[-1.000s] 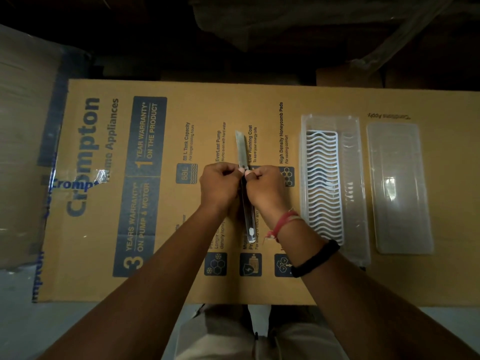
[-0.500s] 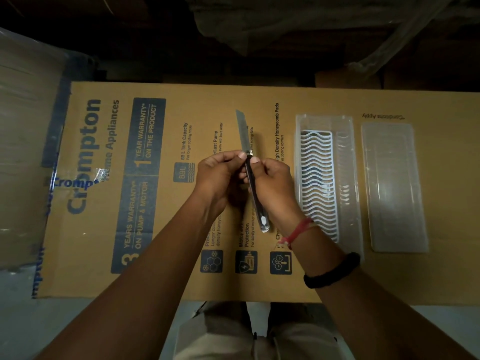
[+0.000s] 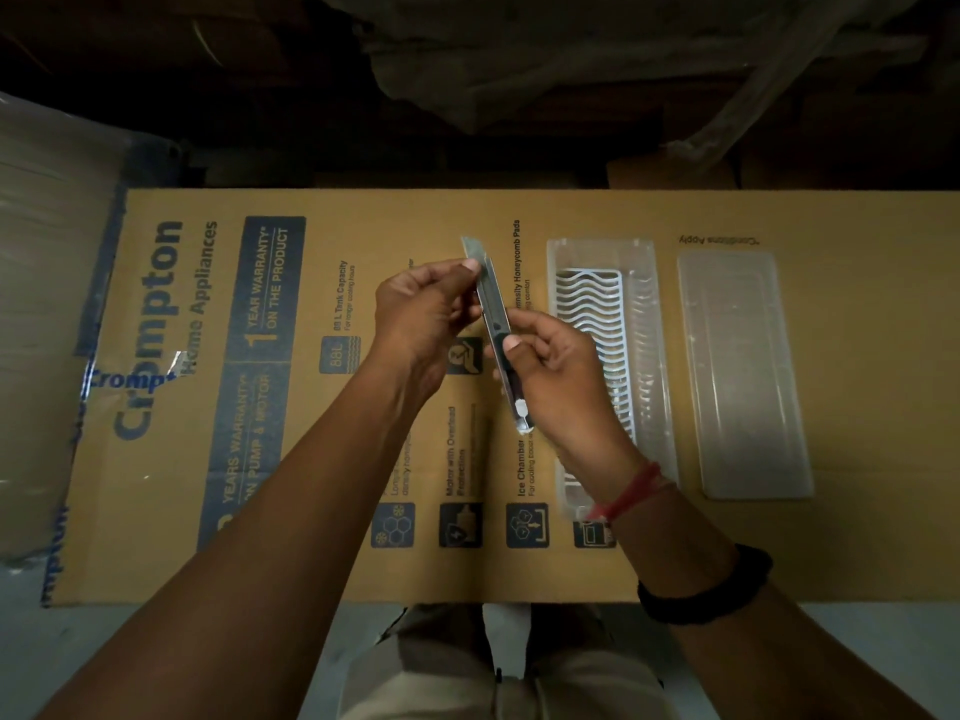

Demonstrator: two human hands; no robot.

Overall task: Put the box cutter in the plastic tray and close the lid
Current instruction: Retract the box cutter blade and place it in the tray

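Head view. I held the box cutter (image 3: 496, 324) above the cardboard sheet (image 3: 322, 459), my right hand (image 3: 558, 376) clasped around its handle and my left hand (image 3: 423, 309) pinching the extended blade end. The open plastic tray (image 3: 649, 324) lay just right, its lid (image 3: 743, 376) beside it, apart.

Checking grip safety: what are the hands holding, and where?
The box cutter: right hand grips its handle, left hand pinches near the blade end.
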